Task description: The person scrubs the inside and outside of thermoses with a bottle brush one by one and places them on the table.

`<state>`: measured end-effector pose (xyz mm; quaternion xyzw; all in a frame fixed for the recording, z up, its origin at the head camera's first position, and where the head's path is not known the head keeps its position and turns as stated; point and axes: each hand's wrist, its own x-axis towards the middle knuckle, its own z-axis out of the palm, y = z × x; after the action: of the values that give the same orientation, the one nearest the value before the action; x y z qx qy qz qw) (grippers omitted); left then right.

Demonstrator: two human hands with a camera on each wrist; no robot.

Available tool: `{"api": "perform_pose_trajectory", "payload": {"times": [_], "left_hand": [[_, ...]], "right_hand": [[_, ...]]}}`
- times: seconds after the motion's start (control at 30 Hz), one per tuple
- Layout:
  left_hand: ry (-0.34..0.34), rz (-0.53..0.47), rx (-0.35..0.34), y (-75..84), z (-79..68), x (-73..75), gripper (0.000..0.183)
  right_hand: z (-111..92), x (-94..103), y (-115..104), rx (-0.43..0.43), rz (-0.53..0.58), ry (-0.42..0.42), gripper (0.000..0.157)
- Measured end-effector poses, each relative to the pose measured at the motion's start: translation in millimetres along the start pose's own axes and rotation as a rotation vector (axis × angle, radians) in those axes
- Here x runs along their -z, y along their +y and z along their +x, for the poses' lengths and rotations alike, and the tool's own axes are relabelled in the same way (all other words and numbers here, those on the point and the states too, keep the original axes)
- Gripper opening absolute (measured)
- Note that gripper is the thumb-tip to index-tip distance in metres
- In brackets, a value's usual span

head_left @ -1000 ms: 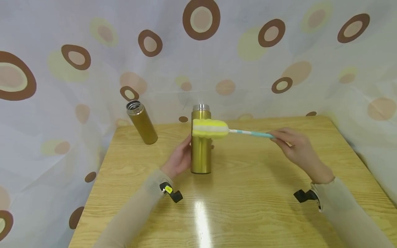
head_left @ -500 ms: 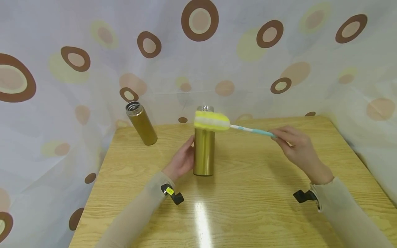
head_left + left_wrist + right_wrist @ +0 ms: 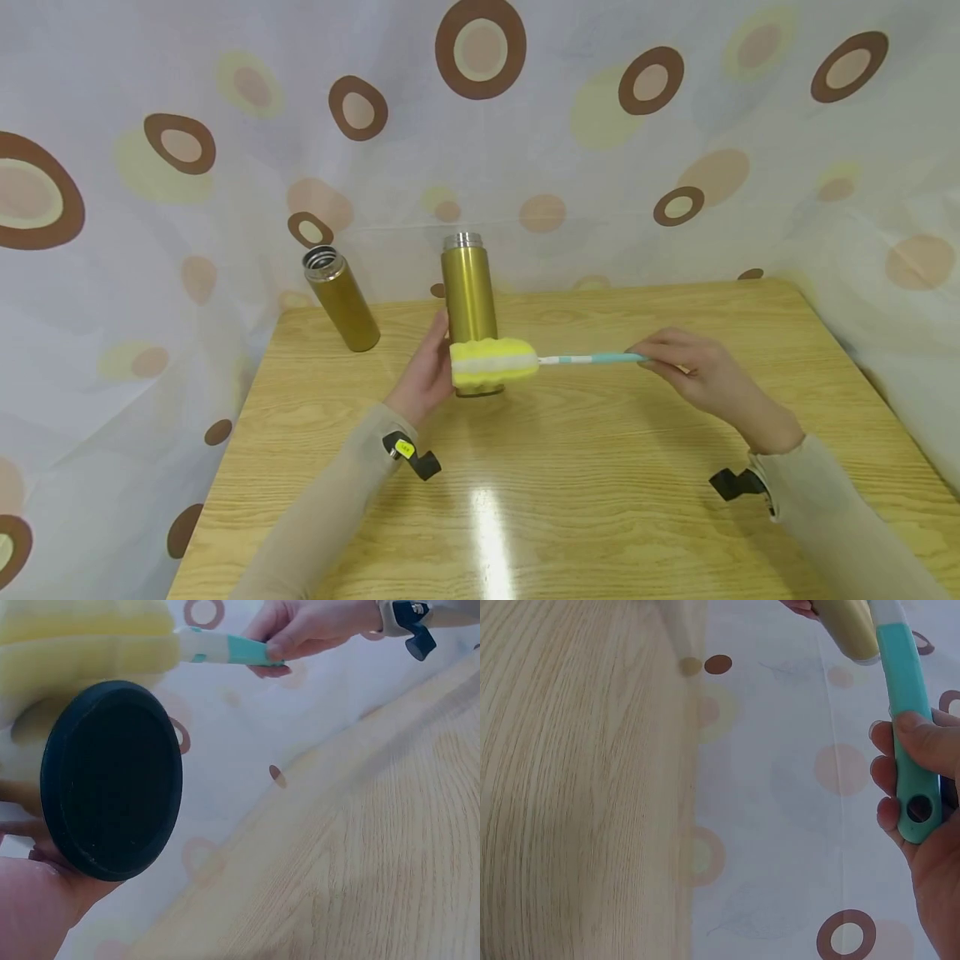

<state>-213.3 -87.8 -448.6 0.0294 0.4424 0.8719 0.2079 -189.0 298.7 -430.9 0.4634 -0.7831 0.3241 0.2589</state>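
My left hand [image 3: 426, 375] grips a gold thermos bottle [image 3: 470, 292] from its left side. The bottle is held above the table, slightly tilted, with its silver threaded neck at the top and no lid on it. In the left wrist view its dark round base [image 3: 112, 780] faces the camera. My right hand [image 3: 708, 375] pinches the turquoise and white handle [image 3: 909, 697] of a bottle brush by its end. The brush's yellow and white sponge head [image 3: 493, 363] lies across the lower front of the bottle; the left wrist view shows it close against the bottle's side.
A second gold thermos bottle [image 3: 343, 300], uncapped, stands at the back left of the wooden table [image 3: 600, 517]. Behind the table hangs a pale curtain [image 3: 420, 167] with brown and yellow circles, which also runs down both sides.
The brush head has passed from the upper part of the bottle down to its lower part. My left hand has shifted the bottle left and up, tilting it a little.
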Motion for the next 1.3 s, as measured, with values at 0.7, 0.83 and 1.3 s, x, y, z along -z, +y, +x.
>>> {"api": "perform_pose_trajectory", "payload": {"times": [0.7, 0.83, 1.3], "left_hand": [[-0.028, 0.015, 0.041, -13.3, -0.6, 6.0, 0.064], [-0.048, 0.004, 0.100, -16.8, -2.7, 4.3, 0.051], [-0.056, 0.083, 0.047, -25.8, -4.9, 1.9, 0.076]], "right_hand": [[6.6, 2.4, 2.0, -0.074, -0.072, 0.081, 0.051], [9.2, 4.4, 4.3, -0.113, -0.113, 0.144, 0.053], [12.4, 5.8, 0.8, -0.178, -0.127, 0.156, 0.027]]}}
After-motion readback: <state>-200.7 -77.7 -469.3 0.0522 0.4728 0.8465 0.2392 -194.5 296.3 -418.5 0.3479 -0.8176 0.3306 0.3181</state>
